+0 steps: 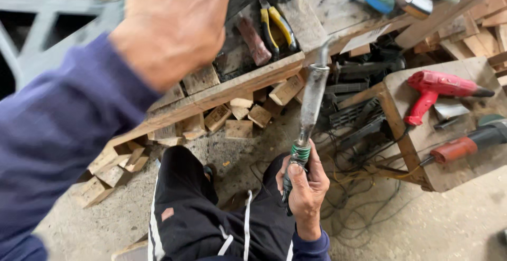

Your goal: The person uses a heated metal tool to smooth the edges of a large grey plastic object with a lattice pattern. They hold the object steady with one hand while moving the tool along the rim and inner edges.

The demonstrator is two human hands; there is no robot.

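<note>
Left hand (171,23) raised; tool (311,102) (blurred, perhaps metal) above right-hand (303,187) grip.

The right hand (303,187), low at about five o'clock, is wrapped around the dark handle of a long metal tool (311,102) with green winding above the grip, its shaft pointing up toward twelve o'clock to the edge of the wooden bench (232,87). The left hand (171,23) is raised at eleven o'clock, blurred, against a dark thing on the bench. Yellow-handled pliers (277,26) lie at twelve o'clock, and a red drill (435,89) rests at three o'clock on a low wooden stand (422,139).
</note>
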